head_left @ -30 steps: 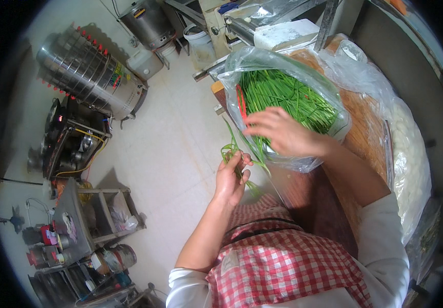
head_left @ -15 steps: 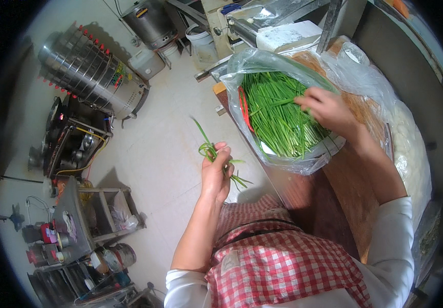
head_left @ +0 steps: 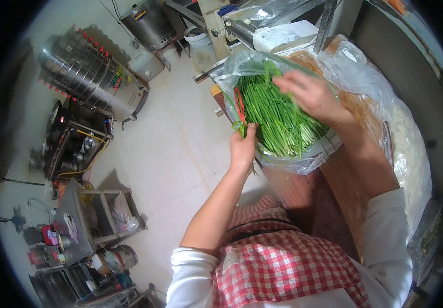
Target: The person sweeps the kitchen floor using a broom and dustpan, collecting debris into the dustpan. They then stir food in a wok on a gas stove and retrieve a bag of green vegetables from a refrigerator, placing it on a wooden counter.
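A clear plastic bag (head_left: 303, 163) stands open on the wooden table, filled with long garlic chives (head_left: 275, 120). My left hand (head_left: 243, 151) is closed around a few loose chive leaves at the bag's left edge; green ends stick out above the thumb. Over the top of the pile is my right hand (head_left: 311, 97), blurred by motion. Its fingers look closed on some chive leaves, which show as a green smear by the fingertips. A red strip (head_left: 239, 105) lies inside the bag's left side, just above my left hand.
The wooden table (head_left: 342, 200) reaches along my right, with clear plastic sheeting (head_left: 411, 159) over something pale. A white block-like object (head_left: 285, 35) is behind the bag. Steel cookers (head_left: 95, 77) and a shelf unit (head_left: 103, 215) stand to the left across the tiled floor.
My left hand has moved right and up to the bag's edge with its chive leaves. My right hand has shifted left and slightly up over the pile, lifting some leaves.
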Demonstrator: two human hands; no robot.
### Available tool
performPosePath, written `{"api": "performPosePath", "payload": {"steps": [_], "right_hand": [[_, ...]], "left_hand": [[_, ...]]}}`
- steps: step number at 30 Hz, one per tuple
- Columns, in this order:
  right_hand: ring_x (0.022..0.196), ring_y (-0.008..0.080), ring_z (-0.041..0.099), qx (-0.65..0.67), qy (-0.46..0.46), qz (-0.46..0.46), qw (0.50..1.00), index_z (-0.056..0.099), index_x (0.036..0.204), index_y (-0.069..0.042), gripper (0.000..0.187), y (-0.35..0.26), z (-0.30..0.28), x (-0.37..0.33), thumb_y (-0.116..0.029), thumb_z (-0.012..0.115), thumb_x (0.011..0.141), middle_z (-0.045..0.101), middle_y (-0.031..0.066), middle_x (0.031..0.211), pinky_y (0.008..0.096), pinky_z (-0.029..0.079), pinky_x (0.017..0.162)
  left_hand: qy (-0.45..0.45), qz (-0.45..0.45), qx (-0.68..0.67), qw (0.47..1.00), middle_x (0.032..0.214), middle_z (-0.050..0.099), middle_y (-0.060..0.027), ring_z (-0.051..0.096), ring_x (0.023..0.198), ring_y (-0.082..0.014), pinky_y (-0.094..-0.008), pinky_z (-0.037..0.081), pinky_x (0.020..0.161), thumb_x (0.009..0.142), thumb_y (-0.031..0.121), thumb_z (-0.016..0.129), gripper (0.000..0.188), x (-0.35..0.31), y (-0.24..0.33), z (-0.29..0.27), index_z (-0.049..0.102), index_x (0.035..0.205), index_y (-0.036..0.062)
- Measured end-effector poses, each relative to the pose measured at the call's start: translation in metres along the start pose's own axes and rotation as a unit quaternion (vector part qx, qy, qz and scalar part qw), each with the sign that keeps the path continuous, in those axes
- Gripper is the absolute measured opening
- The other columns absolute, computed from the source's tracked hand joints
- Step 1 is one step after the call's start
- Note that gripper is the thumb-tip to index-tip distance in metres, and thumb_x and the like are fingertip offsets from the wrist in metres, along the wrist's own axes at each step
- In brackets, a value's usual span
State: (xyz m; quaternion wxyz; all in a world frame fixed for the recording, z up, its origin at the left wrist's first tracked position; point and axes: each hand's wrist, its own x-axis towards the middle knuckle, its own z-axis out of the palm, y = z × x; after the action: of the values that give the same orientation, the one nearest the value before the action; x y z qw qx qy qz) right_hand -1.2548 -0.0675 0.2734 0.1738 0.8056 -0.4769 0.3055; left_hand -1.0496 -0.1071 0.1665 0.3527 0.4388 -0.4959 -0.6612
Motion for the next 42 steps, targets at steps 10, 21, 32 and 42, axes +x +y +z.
{"api": "performPosePath", "payload": {"steps": [10,21,32,42], "right_hand": [[0.09,0.0264,0.055,-0.013,-0.162,0.082,0.983,0.056,0.099,-0.004,0.025,-0.006,0.01,-0.032,-0.012,0.057,0.075,0.058,0.0078,0.093,0.035,0.042,0.08],[0.099,0.024,0.053,0.097,-0.039,0.024,0.994,0.06,0.092,-0.004,0.018,-0.032,0.056,-0.018,-0.016,0.059,0.079,0.058,0.0089,0.101,0.0353,0.04,0.087],[0.118,0.0196,0.045,0.071,-0.187,0.011,0.98,0.06,0.104,-0.008,0.026,-0.002,0.077,-0.046,-0.025,0.055,0.085,0.056,0.0053,0.117,0.0407,0.029,0.103],[0.116,0.0235,0.044,0.076,-0.171,0.05,0.981,0.058,0.105,-0.007,0.028,-0.032,0.061,-0.022,-0.024,0.056,0.082,0.052,0.0073,0.119,0.0386,0.032,0.097]], "left_hand": [[0.024,-0.003,0.041,0.999,0.063,0.054,0.0013,0.045,0.055,-0.0088,-0.0274,0.038,0.052,0.081,0.014,0.062,0.015,0.013,-0.009,0.009,0.059,0.076,0.0001],[0.013,-0.076,-0.077,0.994,0.065,0.049,0.0022,0.039,0.052,-0.0058,-0.0217,0.029,0.043,0.089,0.019,0.054,0.017,-0.015,0.011,0.004,0.058,0.083,0.0032],[-0.144,-0.219,-0.349,0.9,0.082,0.048,-0.0029,0.043,0.069,-0.0122,-0.0226,0.037,0.055,0.089,0.017,0.051,0.012,-0.094,0.014,-0.085,0.05,0.082,0.0085],[0.019,-0.156,-0.306,0.939,0.094,0.055,-0.0119,0.057,0.083,-0.0227,-0.0402,0.045,0.084,0.091,0.015,0.045,0.014,-0.152,0.002,-0.166,0.05,0.082,0.0057]]}}
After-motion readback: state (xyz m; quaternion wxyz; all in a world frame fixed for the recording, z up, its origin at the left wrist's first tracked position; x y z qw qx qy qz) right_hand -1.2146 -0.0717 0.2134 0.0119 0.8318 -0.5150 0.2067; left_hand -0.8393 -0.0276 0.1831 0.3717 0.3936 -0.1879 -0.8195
